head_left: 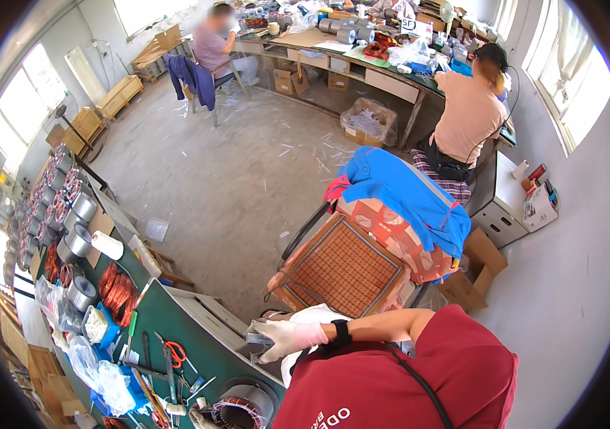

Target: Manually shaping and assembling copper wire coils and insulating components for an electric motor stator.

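Note:
My right hand point(287, 337), in a whitish glove with a pink cuff, is closed around a small grey-blue flat thing point(258, 339) beside the edge of the green workbench point(176, 314). Its exact kind does not show. At the bottom of the view lies a grey motor stator point(251, 400) with reddish copper windings inside its ring. What looks like my gloved left hand point(203, 416) is at the stator's left side, mostly cut off, its fingers unclear. Red-handled scissors point(175, 352) and several other hand tools lie on the bench left of the stator.
A cushioned chair point(351, 268) with a blue jacket point(405, 196) over its back stands ahead. Copper wire coils point(117, 292), wire spools point(82, 292) and many stators fill the left bench. Two people sit at the far table point(362, 57). An open carton point(473, 272) stands right.

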The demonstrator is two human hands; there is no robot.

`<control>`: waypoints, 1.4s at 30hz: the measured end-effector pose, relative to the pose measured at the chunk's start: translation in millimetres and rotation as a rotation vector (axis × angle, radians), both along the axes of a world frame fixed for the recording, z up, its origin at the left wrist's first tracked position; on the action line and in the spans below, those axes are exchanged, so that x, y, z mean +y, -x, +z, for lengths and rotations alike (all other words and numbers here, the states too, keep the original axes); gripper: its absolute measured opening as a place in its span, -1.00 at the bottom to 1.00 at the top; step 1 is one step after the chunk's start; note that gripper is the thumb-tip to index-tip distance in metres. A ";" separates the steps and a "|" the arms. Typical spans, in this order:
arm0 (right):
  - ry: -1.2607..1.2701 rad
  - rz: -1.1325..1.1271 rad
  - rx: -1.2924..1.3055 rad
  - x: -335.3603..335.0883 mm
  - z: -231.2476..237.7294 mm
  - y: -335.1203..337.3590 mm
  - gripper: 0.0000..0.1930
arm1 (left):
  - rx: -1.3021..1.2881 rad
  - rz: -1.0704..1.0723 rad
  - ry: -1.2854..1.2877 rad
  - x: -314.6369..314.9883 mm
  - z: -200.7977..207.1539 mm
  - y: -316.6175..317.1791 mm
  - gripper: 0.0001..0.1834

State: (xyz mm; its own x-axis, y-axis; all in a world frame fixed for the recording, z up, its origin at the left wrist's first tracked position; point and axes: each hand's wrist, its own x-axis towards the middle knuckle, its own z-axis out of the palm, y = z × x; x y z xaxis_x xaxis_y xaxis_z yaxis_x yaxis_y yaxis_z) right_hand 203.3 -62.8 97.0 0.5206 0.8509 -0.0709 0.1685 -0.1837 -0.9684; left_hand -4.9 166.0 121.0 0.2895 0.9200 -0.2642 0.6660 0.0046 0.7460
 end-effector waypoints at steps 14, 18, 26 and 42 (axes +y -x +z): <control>0.061 0.064 0.029 2.2 10.0 -3.4 -0.31 | -0.014 0.006 -0.096 -1.0 -15.7 11.0 -0.54; 0.048 0.030 -0.003 3.5 1.8 -1.0 -0.36 | -0.016 -0.005 -0.123 0.2 -19.9 10.5 -0.54; 0.049 0.048 0.050 4.7 7.5 -6.4 -0.29 | -0.012 -0.046 -0.176 6.1 -29.5 7.6 -0.54; 0.030 0.014 -0.020 15.6 -13.0 -0.2 -0.28 | -0.016 -0.115 -0.273 11.2 -51.1 9.9 -0.54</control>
